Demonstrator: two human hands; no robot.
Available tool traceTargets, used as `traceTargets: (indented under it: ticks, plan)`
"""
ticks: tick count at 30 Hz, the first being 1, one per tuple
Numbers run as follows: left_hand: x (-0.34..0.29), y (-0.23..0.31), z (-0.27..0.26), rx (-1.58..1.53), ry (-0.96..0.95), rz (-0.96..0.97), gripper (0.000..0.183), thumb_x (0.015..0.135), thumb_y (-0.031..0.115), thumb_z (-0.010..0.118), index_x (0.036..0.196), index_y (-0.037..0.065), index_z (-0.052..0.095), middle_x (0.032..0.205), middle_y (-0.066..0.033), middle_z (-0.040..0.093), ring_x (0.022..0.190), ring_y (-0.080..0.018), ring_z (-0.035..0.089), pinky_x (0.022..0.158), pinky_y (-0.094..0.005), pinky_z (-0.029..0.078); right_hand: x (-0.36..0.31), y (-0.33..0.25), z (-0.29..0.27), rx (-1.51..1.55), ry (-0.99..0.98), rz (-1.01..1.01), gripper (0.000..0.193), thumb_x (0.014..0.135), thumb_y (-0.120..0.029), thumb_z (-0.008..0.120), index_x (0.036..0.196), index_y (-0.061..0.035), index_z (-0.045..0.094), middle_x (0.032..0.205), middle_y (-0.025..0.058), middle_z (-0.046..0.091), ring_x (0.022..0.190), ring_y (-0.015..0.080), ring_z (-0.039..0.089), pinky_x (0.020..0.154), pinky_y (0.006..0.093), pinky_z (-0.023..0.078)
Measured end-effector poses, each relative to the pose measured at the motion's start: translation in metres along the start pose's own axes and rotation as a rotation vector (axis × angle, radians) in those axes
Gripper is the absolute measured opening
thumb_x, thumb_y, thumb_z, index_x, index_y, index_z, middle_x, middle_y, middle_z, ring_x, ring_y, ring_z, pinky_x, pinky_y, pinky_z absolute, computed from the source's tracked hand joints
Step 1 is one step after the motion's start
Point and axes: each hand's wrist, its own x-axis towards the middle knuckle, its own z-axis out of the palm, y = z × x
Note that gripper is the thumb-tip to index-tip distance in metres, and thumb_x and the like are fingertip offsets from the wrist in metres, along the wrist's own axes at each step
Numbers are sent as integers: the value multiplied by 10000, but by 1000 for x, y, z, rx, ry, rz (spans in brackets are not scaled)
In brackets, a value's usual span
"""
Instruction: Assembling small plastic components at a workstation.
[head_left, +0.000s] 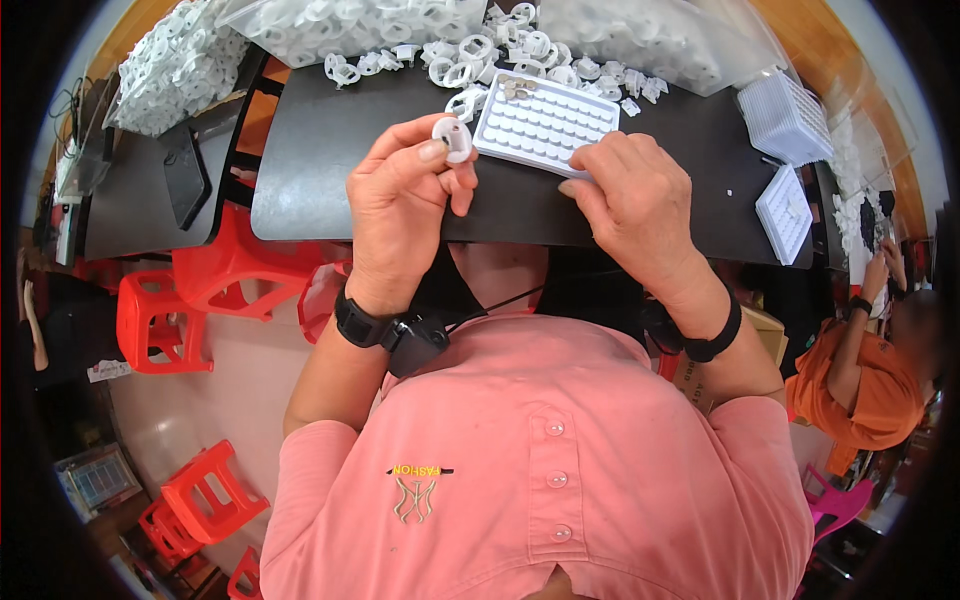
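Note:
My left hand [400, 195] is raised over the front of the dark table, its thumb and fingers pinching a white plastic ring-shaped part [459, 140] with an opening in its middle. Just right of that part lies a white tray [520, 158] with rows of small raised round spots. A few small brownish pieces [518, 90] sit in the tray's far left corner. My right hand [635, 190] is closed at the tray's near right corner, fingertips on the edge and thumb just in front of it. Its palm side is hidden.
Loose white plastic parts [470, 62] are heaped behind the tray, between clear bags of similar parts [660, 45]. Stacked white trays [785, 118] stand at right, with another tray [784, 212] nearby. A black phone [184, 178] lies at left. Red stools [160, 320] stand below; a co-worker [860, 385] works at right.

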Motion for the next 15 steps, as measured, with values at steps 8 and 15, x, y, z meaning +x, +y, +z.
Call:
traceTargets:
  ticks: [8,15]
  plan:
    - [3,-3,0,40,18,-7,326,914,139,603,1176,-55,599,946,-158,653,780,-239,625,595,-319,470,-12,14,3,-58,-102,-5,243,726,-101,756,862,-86,554,866,71,522,782,268,564,659,385,444]
    - [1,-3,7,12,27,-49,321,936,163,593,1164,-63,596,926,-154,643,769,-242,620,593,-317,458,-22,24,-5,-86,-119,-41,230,746,-96,740,895,-87,566,907,67,532,808,267,573,688,390,445]
